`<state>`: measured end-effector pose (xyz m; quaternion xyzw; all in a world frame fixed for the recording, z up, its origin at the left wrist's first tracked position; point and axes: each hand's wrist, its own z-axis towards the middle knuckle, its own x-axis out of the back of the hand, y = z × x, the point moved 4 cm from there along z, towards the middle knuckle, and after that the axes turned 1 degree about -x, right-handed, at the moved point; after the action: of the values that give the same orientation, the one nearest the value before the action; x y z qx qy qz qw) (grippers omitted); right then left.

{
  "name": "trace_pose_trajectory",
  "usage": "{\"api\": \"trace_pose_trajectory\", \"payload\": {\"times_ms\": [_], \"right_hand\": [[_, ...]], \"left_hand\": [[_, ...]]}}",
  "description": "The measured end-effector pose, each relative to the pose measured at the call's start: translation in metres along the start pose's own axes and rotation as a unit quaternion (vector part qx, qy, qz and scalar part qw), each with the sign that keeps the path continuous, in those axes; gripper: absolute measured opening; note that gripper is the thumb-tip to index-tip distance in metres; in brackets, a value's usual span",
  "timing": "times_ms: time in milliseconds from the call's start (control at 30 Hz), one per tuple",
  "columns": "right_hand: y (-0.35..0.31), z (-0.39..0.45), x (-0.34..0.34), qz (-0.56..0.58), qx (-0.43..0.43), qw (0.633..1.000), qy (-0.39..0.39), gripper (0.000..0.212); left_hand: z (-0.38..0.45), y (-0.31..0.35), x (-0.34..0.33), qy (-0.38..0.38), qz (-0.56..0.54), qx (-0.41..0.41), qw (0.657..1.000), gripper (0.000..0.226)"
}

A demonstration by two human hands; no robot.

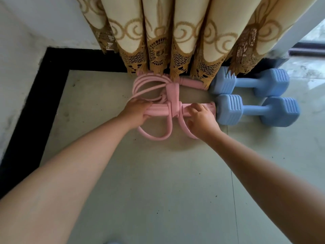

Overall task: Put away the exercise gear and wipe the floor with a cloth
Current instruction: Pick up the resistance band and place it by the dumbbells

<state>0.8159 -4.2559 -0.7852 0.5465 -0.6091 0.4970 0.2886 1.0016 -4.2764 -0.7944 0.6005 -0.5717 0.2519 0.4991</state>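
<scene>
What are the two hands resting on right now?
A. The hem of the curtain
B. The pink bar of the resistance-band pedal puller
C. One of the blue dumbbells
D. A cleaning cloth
B: the left hand and right hand both lie on the pink bar, one on each side of its centre strap, while the two blue dumbbells sit untouched to the right of it.

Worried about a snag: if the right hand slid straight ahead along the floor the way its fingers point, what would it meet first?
Probably the far pink handle of the pull rope, then the curtain hem; depth is uncertain.
</scene>
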Motion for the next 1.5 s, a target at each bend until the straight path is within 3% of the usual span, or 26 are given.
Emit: {"api": "trace_pose_trajectory", "payload": {"times_ms": [367, 633, 1067, 1267, 1500], "right_hand": [[0.011, 0.011, -0.014, -0.011, 0.017, 0.998, -0.051, 0.064], [0.012, 0.007, -0.014, -0.027, -0.016, 0.995, -0.091, 0.069], [0.008, -0.005, -0.008, -0.056, -0.004, 0.997, -0.056, 0.064], [0.011, -0.008, -0.008, -0.069, 0.005, 0.995, -0.077, 0.064], [0.023, 0.011, 0.001, -0.092, -0.005, 0.993, -0.073, 0.066]], "left_hand": [[0.023, 0.003, -0.021, -0.008, 0.071, 0.083, 0.994, 0.051], [0.014, 0.004, -0.031, -0.04, 0.099, 0.052, 0.993, 0.067], [-0.004, 0.019, -0.031, -0.013, 0.121, 0.009, 0.993, 0.055], [-0.001, 0.03, -0.039, -0.033, 0.062, 0.017, 0.997, 0.044], [0.011, 0.033, -0.029, -0.037, 0.075, -0.036, 0.996, 0.054]]}}
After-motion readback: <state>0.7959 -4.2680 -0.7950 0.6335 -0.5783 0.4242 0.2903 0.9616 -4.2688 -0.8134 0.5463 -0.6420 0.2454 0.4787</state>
